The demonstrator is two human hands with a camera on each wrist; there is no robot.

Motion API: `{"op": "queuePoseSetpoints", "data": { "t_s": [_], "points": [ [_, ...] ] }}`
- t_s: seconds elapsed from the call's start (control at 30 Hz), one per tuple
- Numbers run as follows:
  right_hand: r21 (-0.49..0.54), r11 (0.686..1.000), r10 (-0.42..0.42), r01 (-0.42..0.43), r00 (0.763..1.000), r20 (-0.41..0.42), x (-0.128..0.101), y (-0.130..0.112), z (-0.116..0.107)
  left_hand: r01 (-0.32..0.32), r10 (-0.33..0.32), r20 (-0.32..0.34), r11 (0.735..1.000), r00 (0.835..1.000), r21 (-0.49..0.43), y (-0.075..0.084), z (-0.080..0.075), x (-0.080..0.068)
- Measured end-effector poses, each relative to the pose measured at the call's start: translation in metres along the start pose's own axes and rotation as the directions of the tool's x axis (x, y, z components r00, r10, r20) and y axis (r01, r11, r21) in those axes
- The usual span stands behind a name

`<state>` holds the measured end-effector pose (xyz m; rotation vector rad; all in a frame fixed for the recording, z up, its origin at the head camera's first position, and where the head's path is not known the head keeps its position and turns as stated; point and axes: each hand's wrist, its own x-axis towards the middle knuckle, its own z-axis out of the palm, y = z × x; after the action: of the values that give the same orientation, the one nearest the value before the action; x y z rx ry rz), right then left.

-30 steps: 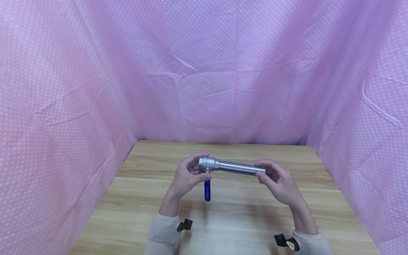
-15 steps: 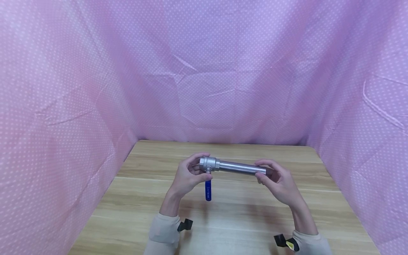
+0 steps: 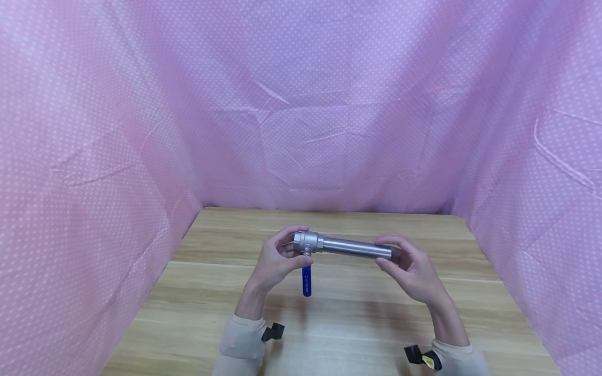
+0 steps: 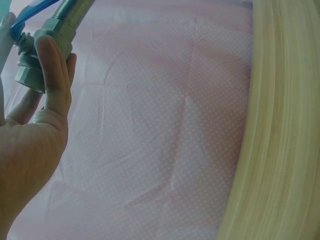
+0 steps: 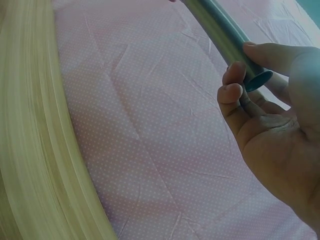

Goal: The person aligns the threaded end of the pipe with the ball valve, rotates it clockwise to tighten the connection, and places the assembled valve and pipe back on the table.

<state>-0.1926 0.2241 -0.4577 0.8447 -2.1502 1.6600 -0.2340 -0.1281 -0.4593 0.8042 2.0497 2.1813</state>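
Note:
My left hand holds a silver ball valve between thumb and fingers. From the valve a blue lever handle points toward me. A plain steel pipe runs rightward out of the valve, sloping slightly down in the head view. At its far end my right hand pinches it, thumb on the near side and fingers on the far side. The open pipe end shows between those fingers in the right wrist view. In the left wrist view, fingers lie along the hexagonal valve body.
Pipe and valve are held up over a wood-grain table. Pink dotted cloth hangs behind the table and along both sides. A black wrist mount sits on the left sleeve, another black mount on the right.
My right thumb and fingers have shifted very slightly along the pipe end. The left hand, valve and pipe stay almost where they were.

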Motion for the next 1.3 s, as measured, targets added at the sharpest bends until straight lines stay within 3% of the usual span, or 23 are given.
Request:
{"op": "queuePoseSetpoints", "data": {
  "t_s": [1.3],
  "points": [
    [-0.067,0.997,0.031,-0.032,0.999,-0.016,-0.0026,0.0029,-0.0046,0.022,-0.022,-0.006,1.0,1.0,0.008,-0.0041,0.0043,-0.0008]
  ]
}}
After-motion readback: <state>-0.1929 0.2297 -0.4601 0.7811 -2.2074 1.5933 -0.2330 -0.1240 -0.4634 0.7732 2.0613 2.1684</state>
